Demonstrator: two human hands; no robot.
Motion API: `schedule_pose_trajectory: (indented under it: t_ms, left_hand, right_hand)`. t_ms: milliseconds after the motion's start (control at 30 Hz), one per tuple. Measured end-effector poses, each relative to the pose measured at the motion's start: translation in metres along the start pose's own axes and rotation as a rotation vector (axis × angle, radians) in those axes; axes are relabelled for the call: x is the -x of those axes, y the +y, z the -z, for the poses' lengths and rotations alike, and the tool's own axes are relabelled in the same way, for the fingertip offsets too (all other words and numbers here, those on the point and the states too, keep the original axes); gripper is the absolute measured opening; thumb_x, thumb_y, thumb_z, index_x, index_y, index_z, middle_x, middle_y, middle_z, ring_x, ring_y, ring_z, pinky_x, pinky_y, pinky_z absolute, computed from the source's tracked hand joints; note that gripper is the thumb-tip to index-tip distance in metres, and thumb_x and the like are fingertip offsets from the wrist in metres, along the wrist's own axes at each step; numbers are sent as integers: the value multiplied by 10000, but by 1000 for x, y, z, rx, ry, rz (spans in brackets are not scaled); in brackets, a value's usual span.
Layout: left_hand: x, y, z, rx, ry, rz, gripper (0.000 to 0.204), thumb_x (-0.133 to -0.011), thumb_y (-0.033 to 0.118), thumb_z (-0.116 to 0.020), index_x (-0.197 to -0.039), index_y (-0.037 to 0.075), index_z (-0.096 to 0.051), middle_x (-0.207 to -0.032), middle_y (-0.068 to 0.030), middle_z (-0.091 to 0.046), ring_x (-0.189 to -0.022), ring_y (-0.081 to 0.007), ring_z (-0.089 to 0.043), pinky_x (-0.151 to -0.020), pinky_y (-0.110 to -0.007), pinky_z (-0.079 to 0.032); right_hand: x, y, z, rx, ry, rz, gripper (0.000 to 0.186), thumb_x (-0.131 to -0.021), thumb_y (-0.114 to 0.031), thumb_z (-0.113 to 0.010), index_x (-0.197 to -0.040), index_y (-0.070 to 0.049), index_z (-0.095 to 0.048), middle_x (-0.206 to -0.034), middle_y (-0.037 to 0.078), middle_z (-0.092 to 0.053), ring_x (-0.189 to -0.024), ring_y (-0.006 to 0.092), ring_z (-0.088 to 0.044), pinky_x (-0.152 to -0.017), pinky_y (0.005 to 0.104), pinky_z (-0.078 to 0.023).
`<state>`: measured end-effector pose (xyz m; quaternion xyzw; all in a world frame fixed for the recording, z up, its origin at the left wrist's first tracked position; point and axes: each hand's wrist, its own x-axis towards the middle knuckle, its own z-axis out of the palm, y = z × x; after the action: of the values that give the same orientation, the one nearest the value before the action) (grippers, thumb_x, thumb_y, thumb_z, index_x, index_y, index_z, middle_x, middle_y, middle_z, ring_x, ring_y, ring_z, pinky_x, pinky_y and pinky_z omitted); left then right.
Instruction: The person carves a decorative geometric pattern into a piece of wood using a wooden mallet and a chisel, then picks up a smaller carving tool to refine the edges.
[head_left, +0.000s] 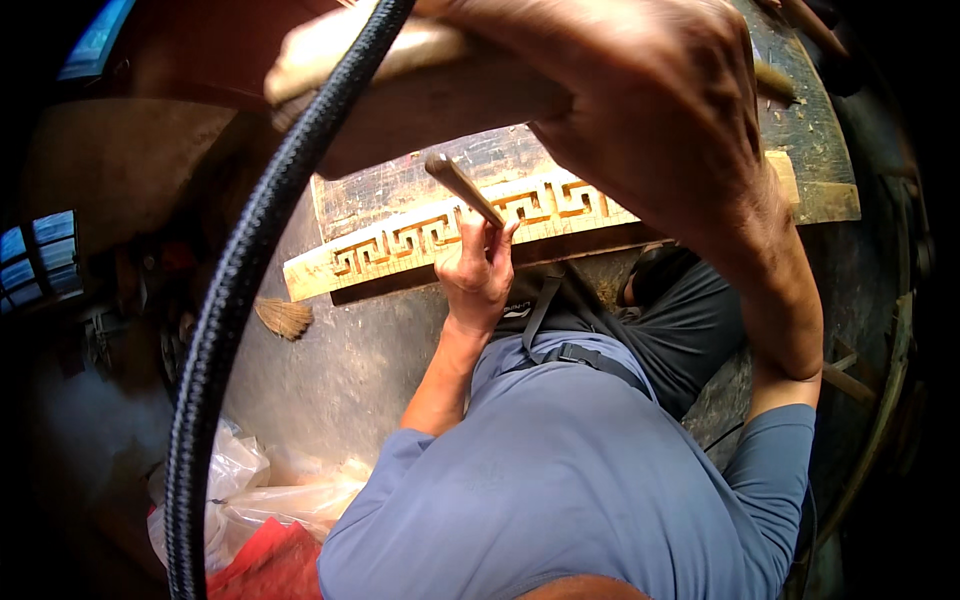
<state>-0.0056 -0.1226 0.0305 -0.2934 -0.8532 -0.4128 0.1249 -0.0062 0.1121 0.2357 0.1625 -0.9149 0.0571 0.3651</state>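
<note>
My left hand (474,278) is closed around a chisel (462,187), whose handle end points up and away from the board. Beneath it lies a long pale wooden board (308,277) with a carved meander pattern of angular grooves. The chisel's lower end is hidden by my fingers. High and close to the camera, my right hand (665,115) grips a thick wooden mallet (430,110). Motion blurs the mallet, and its head hangs above the chisel, apart from it. My right hand and forearm cover the right part of the board.
The board rests on a worn wooden workbench (832,203). A black braided cable (240,290) curves across the left foreground. On the floor at left are a straw brush (285,318), clear plastic bags (235,470) and a red bag (268,562).
</note>
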Motion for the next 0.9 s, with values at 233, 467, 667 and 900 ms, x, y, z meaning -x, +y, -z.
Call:
schedule_pose_trajectory:
  t_ms: [233,467,667,900]
  left_hand:
    - [1,-4,-5,-39,72,-118,237,-975,57,-859,-1094,27,-657,-749,-106,-741,-627,-293,-747,-582,-408,-547]
    - [7,-3,-5,224,124,225,221,-1019,-2,-804,-1167,10,-641,-914,-105,-814,-794,-168,-804,-746,-325,-649]
    - [7,-5,-2,323,122,321,258,-1032,28,-800,-1210,-2,-616,-921,-97,-812,-799,-143,-792,-724,-302,-619]
    - [3,-1,-2,336,126,361,236,-1031,43,-805,-1168,2,-617,-876,-105,-816,-769,-137,-784,-718,-293,-610]
  right_hand:
    - [12,-12,-2,29,52,-16,486,-833,-325,-812,-1314,-262,-797,-1104,-35,-753,-885,158,-738,-765,327,-633]
    - [8,-4,1,-12,89,-2,444,-855,-285,-803,-1296,-234,-788,-1055,-28,-746,-869,158,-741,-731,330,-626]
    - [9,-6,-5,-28,103,23,391,-880,-249,-796,-1267,-197,-784,-1008,-14,-739,-845,159,-743,-696,331,-620]
    - [9,-5,-10,-19,127,61,329,-909,-208,-787,-1233,-154,-780,-953,3,-730,-817,160,-744,-655,332,-612]
